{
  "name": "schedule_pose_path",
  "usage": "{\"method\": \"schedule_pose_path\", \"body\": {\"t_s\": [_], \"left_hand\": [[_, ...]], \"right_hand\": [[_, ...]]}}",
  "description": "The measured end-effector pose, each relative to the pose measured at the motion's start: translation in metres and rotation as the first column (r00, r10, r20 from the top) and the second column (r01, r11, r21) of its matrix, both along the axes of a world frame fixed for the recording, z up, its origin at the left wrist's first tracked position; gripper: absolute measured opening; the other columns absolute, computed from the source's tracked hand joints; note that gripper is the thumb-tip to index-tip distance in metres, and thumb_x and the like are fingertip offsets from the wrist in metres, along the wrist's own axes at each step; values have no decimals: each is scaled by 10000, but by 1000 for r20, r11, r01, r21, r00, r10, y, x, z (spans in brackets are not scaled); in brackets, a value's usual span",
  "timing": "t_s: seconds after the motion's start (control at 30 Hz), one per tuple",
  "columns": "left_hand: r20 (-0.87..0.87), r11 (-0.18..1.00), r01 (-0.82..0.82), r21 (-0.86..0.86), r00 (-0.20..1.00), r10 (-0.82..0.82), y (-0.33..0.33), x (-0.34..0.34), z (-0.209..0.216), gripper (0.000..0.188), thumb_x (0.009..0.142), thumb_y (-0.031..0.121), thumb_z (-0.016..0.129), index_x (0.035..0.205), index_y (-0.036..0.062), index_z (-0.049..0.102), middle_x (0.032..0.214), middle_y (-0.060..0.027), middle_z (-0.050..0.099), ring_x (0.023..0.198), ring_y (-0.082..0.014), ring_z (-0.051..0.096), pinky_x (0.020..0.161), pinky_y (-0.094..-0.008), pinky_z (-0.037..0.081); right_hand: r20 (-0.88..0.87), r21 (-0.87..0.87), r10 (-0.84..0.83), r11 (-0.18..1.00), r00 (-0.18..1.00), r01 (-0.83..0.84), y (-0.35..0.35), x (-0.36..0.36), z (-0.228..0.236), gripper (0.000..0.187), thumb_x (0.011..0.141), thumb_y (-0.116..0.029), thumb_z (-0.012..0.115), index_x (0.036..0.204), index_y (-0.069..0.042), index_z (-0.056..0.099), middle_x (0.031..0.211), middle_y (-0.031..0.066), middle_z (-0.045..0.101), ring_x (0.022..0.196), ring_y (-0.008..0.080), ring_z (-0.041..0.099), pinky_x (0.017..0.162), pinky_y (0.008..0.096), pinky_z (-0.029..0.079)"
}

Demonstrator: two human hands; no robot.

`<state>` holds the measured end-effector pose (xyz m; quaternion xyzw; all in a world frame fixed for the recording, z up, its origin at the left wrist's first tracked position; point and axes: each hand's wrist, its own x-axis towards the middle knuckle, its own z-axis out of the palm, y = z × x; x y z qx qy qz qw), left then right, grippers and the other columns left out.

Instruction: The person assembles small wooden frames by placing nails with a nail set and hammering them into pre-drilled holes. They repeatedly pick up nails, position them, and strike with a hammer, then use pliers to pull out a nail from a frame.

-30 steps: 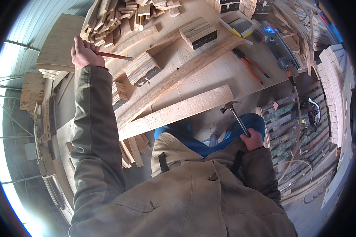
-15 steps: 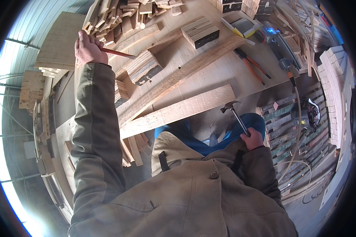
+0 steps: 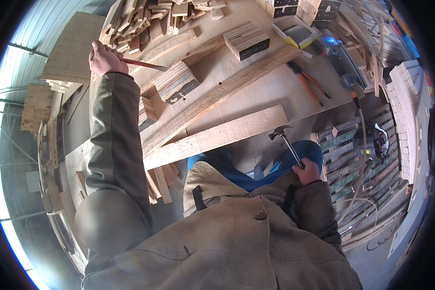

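Observation:
My left hand (image 3: 106, 59) is raised at the far left, closed round a long red pencil-like stick (image 3: 141, 64) that points right over the wood. Low at my right side, my right hand (image 3: 307, 172) grips the handle of a claw hammer (image 3: 290, 147), head up and away from me. In front of my legs a pale board (image 3: 220, 133) lies along the table's near edge. Behind it a longer, narrower plank (image 3: 217, 94) runs diagonally. Layered wood blocks (image 3: 176, 83) stand beyond that plank, below the red stick; another layered block (image 3: 247, 40) sits farther back.
Orange-handled pliers (image 3: 308, 82) lie on the wooden table (image 3: 270, 104) at the right, near a yellow-and-white frame-like object (image 3: 295, 36). Offcuts (image 3: 152, 21) are heaped at the back. A slatted pallet (image 3: 340, 157) with a hose (image 3: 364, 145) over it lies right of my legs.
My left hand has shifted slightly left and down in the view, still holding the red stick. A blurred round patch now covers my left upper sleeve. The hammer stays almost in place.

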<state>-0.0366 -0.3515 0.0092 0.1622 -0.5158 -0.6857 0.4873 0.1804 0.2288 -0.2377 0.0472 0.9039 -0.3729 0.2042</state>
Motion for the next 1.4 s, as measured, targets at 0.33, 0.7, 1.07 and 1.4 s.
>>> {"method": "schedule_pose_path", "body": {"t_s": [0.33, 0.7, 1.07, 1.4], "left_hand": [[150, 919, 392, -31, 911, -384, 25, -10, -19, 470, 1049, 390, 606, 700, 106, 472, 585, 2, 377, 477, -144, 366, 460, -321, 307], [217, 896, 411, -166, 902, -373, 41, -19, -21, 496, 1016, 406, 673, 671, 98, 494, 570, -2, 421, 451, -119, 388, 444, -290, 309], [166, 902, 368, -226, 927, -336, 41, -23, -33, 321, 1028, 314, 677, 837, 57, 653, 599, 50, 481, 511, -57, 413, 464, -256, 318], [159, 902, 319, -290, 946, -283, 36, -25, -38, 365, 1012, 353, 707, 972, -9, 724, 713, 19, 598, 679, -85, 484, 614, -294, 442]], "right_hand": [[-49, 3, 15, 1000, 999, -14, 1, 0, -8, 298, 831, -232, 791, 876, 12, 627, 781, 220, 660, 775, 411, 664, 681, 457, 490], [-118, 43, 11, 999, 993, -6, 6, 12, -12, 315, 827, -263, 799, 933, 0, 662, 795, 192, 685, 742, 380, 673, 680, 442, 518], [-58, -115, -65, 992, 996, 58, 9, 34, 72, 240, 847, -150, 798, 1011, -6, 699, 740, 42, 668, 703, 91, 595, 639, 302, 492], [-200, -474, -69, 880, 977, -35, -83, -38, 198, 333, 976, -83, 636, 1285, 24, 578, 821, 6, 613, 657, 36, 506, 591, 207, 411]]}}
